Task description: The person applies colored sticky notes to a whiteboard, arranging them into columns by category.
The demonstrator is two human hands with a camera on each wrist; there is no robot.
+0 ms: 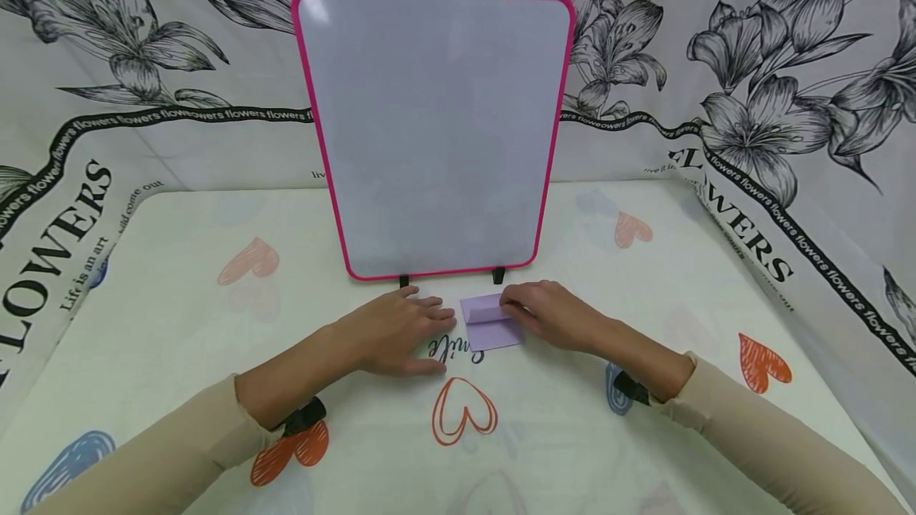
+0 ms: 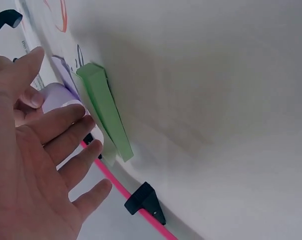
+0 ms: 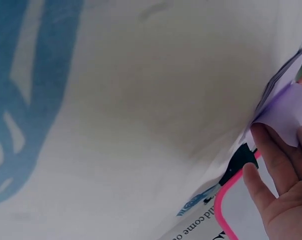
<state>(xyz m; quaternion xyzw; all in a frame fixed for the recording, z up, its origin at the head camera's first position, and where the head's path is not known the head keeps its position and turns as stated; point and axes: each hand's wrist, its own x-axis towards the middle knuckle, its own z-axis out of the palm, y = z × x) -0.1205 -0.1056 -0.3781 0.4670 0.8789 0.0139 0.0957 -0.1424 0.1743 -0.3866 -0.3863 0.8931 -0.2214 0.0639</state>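
A pad of purple sticky notes (image 1: 495, 336) lies on the table below the whiteboard (image 1: 438, 133). My right hand (image 1: 554, 315) pinches the top sheet at its right side, and that sheet curls up off the pad. In the right wrist view the lifted purple sheet (image 3: 285, 112) bends between thumb and fingers. To the left of the pad, my left hand (image 1: 401, 332) is spread with its fingers extended. A green sticky-note pad (image 2: 106, 110) shows beside those fingers in the left wrist view; from the head view the left hand hides it.
The pink-framed whiteboard stands upright behind the hands on black feet (image 1: 498, 275). A white cloth (image 1: 379, 451) printed with hearts and lettering covers the table. Flower-printed fabric (image 1: 787, 102) hangs behind. Dark straps (image 1: 304, 417) sit at both wrists.
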